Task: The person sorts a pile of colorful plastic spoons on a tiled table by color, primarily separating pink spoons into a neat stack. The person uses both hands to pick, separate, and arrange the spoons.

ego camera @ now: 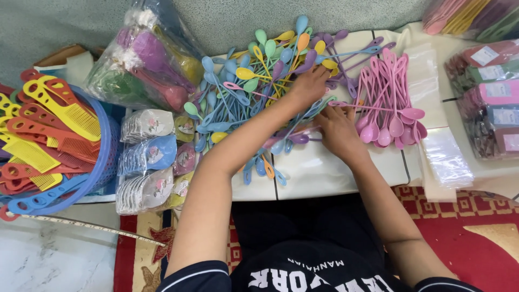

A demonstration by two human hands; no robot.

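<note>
1. The left hand (309,85) lies flat with fingers spread on a mixed pile of plastic spoons (259,81). It presses on them and grips none.
2. The right hand (336,127) rests beside it, fingertips on one pink spoon (378,109). I cannot tell if it is pinched.
3. A neat bunch of pink spoons (386,103) lies just right of the hands.
4. All sit on a white table (324,178).
5. Far left, a blue basket (100,162) holds combs (48,135).

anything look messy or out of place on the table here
Only the mixed-colour spoon pile under the left hand: a loose tangle, a few spoons sliding toward the table's near edge. The pink spoons by the right hand lie sorted together. Nothing looks damaged.
</note>
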